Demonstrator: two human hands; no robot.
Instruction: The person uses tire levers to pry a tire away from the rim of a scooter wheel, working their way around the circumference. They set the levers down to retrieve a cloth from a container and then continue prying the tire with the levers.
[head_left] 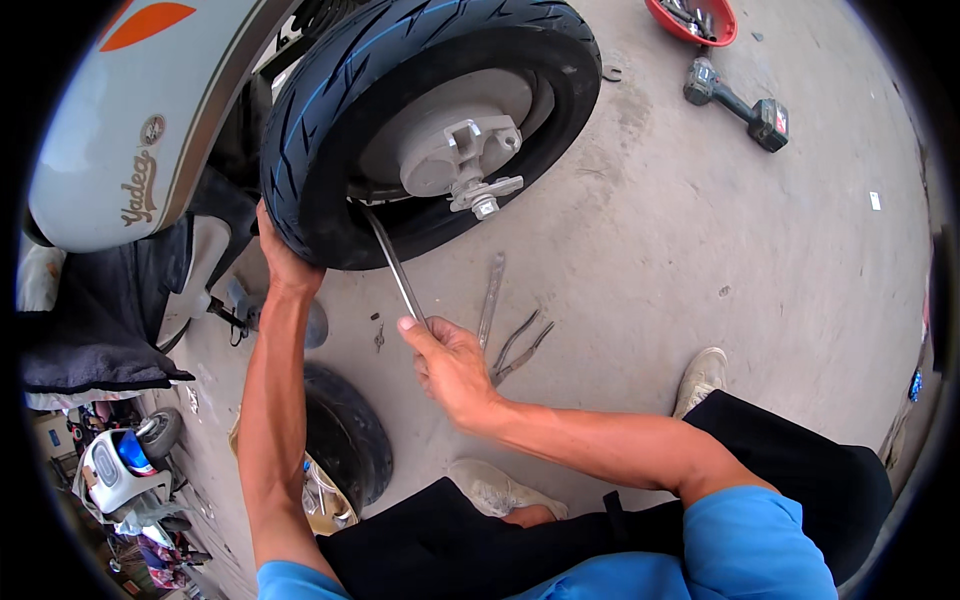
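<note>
A black tyre [300, 190] with blue tread lines sits around a grey metal wheel hub [430, 165] with an axle and nut facing me. My left hand [287, 262] presses against the lower left tread of the tyre, its fingers partly hidden behind the rubber. Held in my right hand [450, 368] is a slim metal tyre lever [394, 262]. Its far end reaches between the tyre's edge and the rim, where the tip is hidden. Fingers and thumb are closed round the lever's lower end.
A white scooter body panel [130, 110] stands left of the wheel. On the floor lie pliers [522, 345], a flat metal bar [491, 295], a cordless impact wrench [735, 103] and a loose tyre [345, 430]. A red bowl [690, 25] holds tools at the top right.
</note>
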